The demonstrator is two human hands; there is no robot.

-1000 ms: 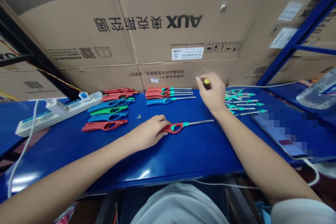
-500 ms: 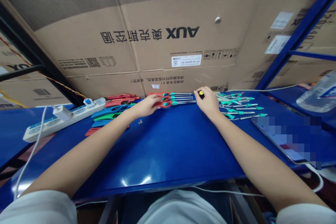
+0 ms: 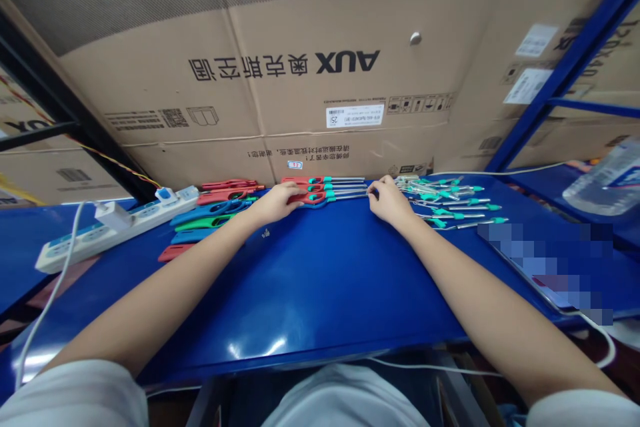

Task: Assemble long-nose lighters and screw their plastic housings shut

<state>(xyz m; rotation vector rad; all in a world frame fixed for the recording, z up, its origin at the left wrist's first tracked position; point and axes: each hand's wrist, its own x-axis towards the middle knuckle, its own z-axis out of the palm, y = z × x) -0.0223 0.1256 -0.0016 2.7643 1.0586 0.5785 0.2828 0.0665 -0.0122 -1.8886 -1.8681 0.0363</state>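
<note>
Several long-nosed lighters with red handles (image 3: 316,198) lie side by side against the carton, their metal tubes (image 3: 347,191) pointing right. A blue handle edge (image 3: 314,205) shows at the front of this row. My left hand (image 3: 281,203) is closed over the handle end of the front lighters. My right hand (image 3: 393,201) pinches at the tube tips, thumb and forefinger together; its palm is hidden. Just right of it lies a loose pile of metal tubes with green parts (image 3: 445,195). Left of my left hand are more red, blue and green handles (image 3: 210,221).
A large cardboard carton (image 3: 280,107) stands along the back of the blue tabletop (image 3: 320,280). A white power strip (image 3: 120,230) is at the left, a partly pixelated phone (image 3: 530,273) with a cable at the right. A clear plastic bottle (image 3: 603,180) lies far right.
The black and yellow end that showed in my right hand is out of sight, and that hand has turned slightly. A blue handle now shows in front of the red ones.
</note>
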